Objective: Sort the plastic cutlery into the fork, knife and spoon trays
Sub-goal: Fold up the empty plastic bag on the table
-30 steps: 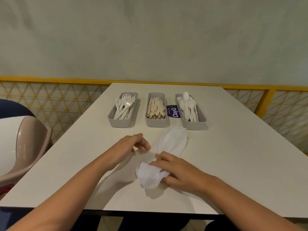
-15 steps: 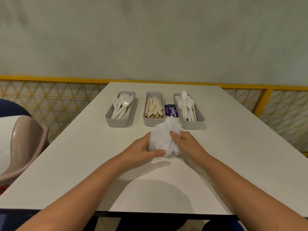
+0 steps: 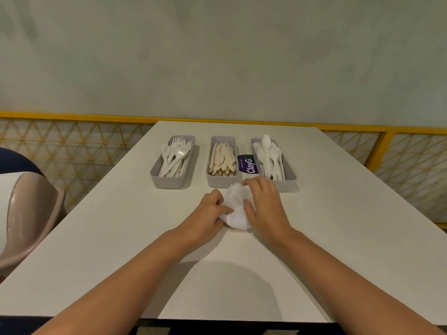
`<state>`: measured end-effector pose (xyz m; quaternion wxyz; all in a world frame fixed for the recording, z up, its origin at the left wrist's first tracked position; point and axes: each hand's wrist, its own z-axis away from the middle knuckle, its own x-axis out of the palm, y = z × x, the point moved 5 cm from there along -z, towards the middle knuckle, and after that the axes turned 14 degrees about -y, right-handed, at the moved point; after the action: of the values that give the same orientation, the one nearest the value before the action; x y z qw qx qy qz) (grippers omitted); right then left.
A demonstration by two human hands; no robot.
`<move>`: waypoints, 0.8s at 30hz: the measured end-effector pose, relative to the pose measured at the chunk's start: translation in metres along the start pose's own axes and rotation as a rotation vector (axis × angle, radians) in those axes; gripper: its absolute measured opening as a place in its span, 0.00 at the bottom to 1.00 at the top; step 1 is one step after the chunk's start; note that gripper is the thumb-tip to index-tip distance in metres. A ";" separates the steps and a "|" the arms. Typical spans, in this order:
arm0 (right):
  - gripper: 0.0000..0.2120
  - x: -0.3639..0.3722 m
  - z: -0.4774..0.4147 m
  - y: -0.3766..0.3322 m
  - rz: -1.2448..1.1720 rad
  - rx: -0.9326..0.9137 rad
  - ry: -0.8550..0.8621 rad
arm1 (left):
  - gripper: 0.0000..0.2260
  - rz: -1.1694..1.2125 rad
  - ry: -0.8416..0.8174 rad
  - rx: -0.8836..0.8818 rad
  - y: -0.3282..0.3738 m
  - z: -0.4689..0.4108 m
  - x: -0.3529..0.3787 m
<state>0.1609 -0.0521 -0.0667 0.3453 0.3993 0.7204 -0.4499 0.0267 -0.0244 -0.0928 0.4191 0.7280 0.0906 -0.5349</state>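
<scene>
Three grey trays stand side by side at the far middle of the white table. The left tray holds several white forks. Cream knives fill the middle tray. White spoons lie in the right tray. Just in front of the trays, a crumpled white plastic bag rests on the table between my hands. My left hand grips its left side with curled fingers. My right hand is curled over its right side and top.
A purple ClayG sticker lies on the table between the knife and spoon trays. A beige chair stands at the left of the table. A yellow lattice railing runs behind the table, under a pale wall.
The bag went from lying stretched out to being bunched into a ball. Both hands moved forward with it, towards the trays, and now squeeze it tighter.
</scene>
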 end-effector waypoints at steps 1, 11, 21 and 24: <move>0.17 0.000 0.006 -0.002 0.005 -0.113 -0.074 | 0.08 -0.035 -0.010 0.015 -0.003 -0.002 0.002; 0.09 0.005 0.014 0.027 -0.538 0.110 -0.311 | 0.14 0.602 -0.007 -0.182 -0.007 -0.012 -0.004; 0.18 0.023 -0.028 0.022 -0.238 0.384 -0.286 | 0.15 0.429 0.249 -0.414 -0.015 -0.022 -0.016; 0.10 0.031 -0.035 0.016 -0.137 0.357 -0.377 | 0.12 0.341 0.278 -0.419 -0.020 -0.015 -0.024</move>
<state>0.1563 -0.0076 -0.0866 0.3662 0.3135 0.5778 -0.6586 0.0155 0.0060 -0.0816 0.6276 0.6966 0.1320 -0.3216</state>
